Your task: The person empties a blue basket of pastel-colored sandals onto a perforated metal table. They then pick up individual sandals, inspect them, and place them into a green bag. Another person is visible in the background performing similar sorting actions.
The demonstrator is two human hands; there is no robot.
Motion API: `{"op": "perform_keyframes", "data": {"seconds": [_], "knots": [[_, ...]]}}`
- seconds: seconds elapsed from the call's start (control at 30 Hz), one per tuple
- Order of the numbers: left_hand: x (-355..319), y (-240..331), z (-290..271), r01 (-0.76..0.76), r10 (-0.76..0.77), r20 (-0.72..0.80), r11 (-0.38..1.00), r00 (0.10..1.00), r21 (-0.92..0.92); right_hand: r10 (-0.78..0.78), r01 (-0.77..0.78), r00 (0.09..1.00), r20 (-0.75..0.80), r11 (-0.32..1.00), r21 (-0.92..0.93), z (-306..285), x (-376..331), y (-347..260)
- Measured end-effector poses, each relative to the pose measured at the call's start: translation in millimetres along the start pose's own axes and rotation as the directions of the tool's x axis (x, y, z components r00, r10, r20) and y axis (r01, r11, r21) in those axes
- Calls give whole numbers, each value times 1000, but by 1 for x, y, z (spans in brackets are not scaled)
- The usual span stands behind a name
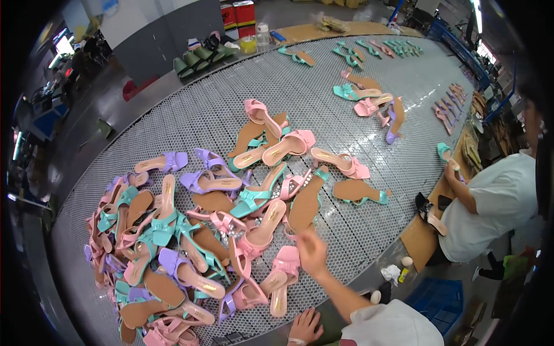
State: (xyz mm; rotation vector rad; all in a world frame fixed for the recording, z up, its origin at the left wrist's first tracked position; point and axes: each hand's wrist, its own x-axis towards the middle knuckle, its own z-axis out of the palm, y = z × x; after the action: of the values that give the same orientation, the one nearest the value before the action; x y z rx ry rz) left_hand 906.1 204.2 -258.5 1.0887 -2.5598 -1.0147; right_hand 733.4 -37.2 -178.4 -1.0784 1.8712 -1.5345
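The right hand, lower centre, is blurred beside a brown-soled sandal; grip indeterminable. The left hand, bottom centre, has fingers loosely spread.

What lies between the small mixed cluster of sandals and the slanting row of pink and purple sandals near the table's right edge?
In the head view, only bare grey mesh shows between the small cluster and the slanting row.
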Motion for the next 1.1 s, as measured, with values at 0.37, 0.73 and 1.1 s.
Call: {"op": "perform_keyframes", "data": {"seconds": [0.37,0.73,1.1], "knots": [[-11,-4,-22,-218,211,-188,976,959,-17,48,77,700,713,987,-142,-71,-265,-86],[-88,-53,-115,29,-115,-192,916,975,-401,127,-71,846,518,989,-127,-81,-354,-137],[-173,-106,-161,259,-395,-211,840,894,-476,260,-196,834,486,964,-179,-104,-342,-106]]}}
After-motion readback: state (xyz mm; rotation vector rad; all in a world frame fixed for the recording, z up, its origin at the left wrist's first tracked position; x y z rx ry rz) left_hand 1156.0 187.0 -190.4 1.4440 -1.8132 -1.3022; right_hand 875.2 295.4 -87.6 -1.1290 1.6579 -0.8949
